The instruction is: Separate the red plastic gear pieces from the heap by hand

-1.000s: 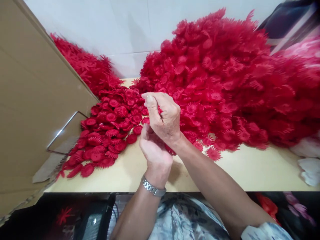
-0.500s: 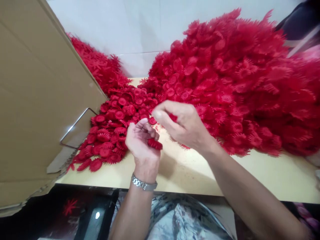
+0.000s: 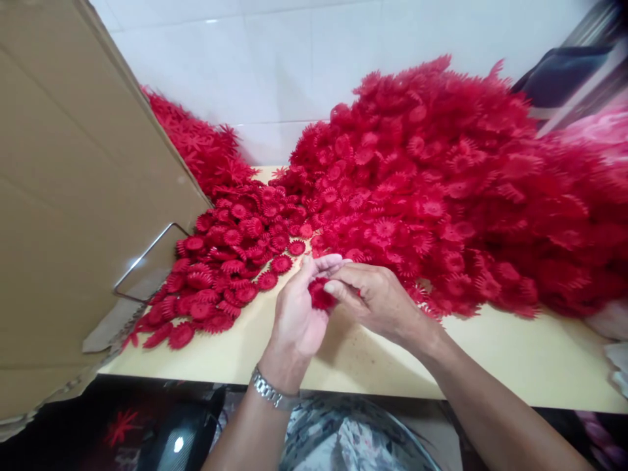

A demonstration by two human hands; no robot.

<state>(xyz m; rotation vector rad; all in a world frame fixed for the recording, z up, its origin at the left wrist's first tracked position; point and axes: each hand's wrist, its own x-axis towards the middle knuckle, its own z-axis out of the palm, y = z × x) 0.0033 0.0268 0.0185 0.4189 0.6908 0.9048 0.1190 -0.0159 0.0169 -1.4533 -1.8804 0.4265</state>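
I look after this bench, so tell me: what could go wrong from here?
The red flower piece cupped in the left hand might slip, with the right hand close against it. The left pile has discs near the front of the table that could drop off; a red star-shaped piece shows below its edge. The taller red heap might slide into that pile, since the two run close together.

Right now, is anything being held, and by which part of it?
A red flower-like piece is held cupped in the left hand; the fingers of the right hand are at its right edge, but whether they pinch it cannot be told.
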